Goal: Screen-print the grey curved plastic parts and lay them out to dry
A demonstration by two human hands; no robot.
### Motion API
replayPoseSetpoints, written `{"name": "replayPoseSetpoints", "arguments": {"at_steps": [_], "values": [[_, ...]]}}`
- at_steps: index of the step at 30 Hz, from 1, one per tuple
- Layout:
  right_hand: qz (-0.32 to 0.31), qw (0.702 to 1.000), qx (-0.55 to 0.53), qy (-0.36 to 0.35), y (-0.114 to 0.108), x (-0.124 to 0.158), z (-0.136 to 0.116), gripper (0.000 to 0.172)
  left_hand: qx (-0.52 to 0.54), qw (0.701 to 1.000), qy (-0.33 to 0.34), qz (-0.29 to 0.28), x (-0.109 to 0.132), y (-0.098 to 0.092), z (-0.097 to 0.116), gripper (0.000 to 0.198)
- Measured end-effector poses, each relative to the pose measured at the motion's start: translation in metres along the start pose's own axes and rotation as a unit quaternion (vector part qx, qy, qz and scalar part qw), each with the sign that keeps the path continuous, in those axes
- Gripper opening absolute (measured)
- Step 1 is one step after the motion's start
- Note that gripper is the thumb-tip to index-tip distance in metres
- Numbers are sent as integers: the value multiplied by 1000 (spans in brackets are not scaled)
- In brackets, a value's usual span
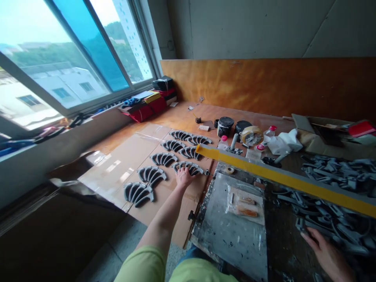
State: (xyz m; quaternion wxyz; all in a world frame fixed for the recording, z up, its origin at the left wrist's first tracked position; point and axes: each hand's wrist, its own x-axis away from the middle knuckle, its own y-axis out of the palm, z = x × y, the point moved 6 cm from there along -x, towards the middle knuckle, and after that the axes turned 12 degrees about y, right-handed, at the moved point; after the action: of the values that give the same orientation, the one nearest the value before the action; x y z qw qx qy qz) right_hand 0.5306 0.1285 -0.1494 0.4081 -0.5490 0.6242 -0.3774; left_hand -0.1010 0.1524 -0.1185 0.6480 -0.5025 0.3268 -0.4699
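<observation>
My left hand (183, 178) reaches over the cardboard, fingers closed on the near edge of a grey fan-shaped ribbed part (192, 167). Similar grey ribbed parts lie around it in two slanting rows, one of them (139, 194) at the near left end. At the lower right, my right hand (327, 250) pinches a small grey plastic piece (300, 224) between thumb and fingers. That hand is beside a heap of curved grey plastic parts (331, 219). Much of the piece in its grip is hidden.
A yellow-faced bar (264, 174) slants across the bench above a grey board (232, 235). Black tubs (225, 127), a tape roll (252, 135) and red-capped bottles (270, 132) stand behind. Flat cardboard (117, 164) covers the left; an open carton (320, 137) sits at the right.
</observation>
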Motion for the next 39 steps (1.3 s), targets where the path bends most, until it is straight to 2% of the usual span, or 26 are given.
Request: {"name": "replayPoseSetpoints", "arguments": {"at_steps": [3, 5, 8, 11, 13, 15, 19, 22, 24, 26, 28, 31, 34, 37, 39], "values": [[-35, 994, -79, 59, -3, 13, -42, 44, 5, 1000, -6, -14, -18, 5, -3, 55], [-41, 992, -110, 57, -5, 22, -82, 41, 7, 1000, -13, -13, -19, 7, -3, 58], [-56, 989, -133, -15, -3, 30, -155, 29, 21, 1000, -13, 2, -14, 7, 4, 66], [-42, 987, -121, -98, 3, 30, -218, 24, 87, 993, 26, 71, -2, -3, 20, 63], [-43, 984, -96, -145, 11, 28, -247, 24, 122, 985, 57, 108, 8, -13, 31, 53], [-48, 981, -68, -177, 20, 27, -265, 23, 162, 975, 82, 128, 20, -26, 41, 45], [-46, 979, -24, -195, 29, 28, -274, 23, 314, 927, 119, 165, 43, -68, 63, 37], [-47, 979, -5, -199, 27, 30, -274, 26, 412, 885, 135, 166, 54, -112, 88, 40], [-39, 979, -3, -199, 22, 31, -276, 27, 485, 842, 149, 185, 60, -144, 105, 39], [-31, 978, -6, -204, 18, 31, -279, 39, 553, 790, 167, 204, 63, -172, 120, 34], [-39, 974, -5, -224, 21, 32, -284, 55, 590, 759, 184, 204, 64, -190, 132, 37], [-77, 964, 10, -254, 36, 33, -291, 63, 581, 767, 192, 194, 64, -201, 141, 45], [-90, 961, 13, -262, 44, 35, -293, 62, 570, 777, 186, 193, 68, -201, 143, 42], [-80, 957, -13, -280, 33, 38, -285, 49, 574, 780, 181, 172, 76, -195, 139, 37], [-63, 959, -52, -270, 15, 36, -266, 35, 574, 786, 169, 154, 86, -189, 131, 36]]}}
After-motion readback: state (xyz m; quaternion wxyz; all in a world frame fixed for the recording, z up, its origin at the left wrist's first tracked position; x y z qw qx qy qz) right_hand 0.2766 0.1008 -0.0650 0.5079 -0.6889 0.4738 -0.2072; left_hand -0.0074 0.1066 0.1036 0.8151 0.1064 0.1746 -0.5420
